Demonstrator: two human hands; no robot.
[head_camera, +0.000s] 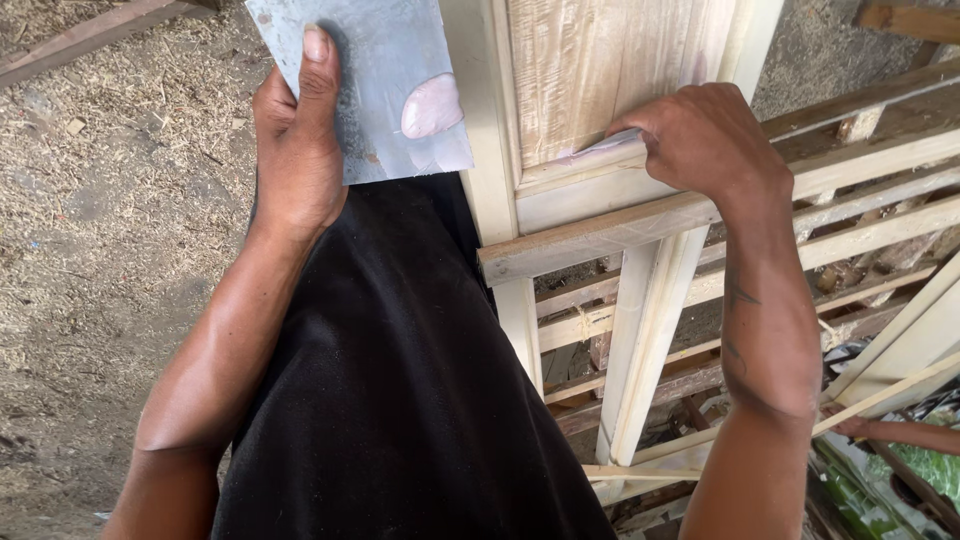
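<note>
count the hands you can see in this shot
2: the left hand holds a grey metal sheet bearing a putty blob; the right hand presses on the wooden panel.

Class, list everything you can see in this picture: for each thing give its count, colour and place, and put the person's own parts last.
Metal sheet: one, grey, top centre, held up.
Putty blob: one, pale pink, on the sheet.
Panelled wooden frame: one, pale, right of centre.
Wooden slats: several, pale and brown, right, under the frame.
Sawdust-strewn ground: brown, left.
Black garment: one, centre, on the person.
Another person's arm: one, lower right edge.
Left hand: holds the sheet.
Right hand: presses on the frame's moulding.
</note>
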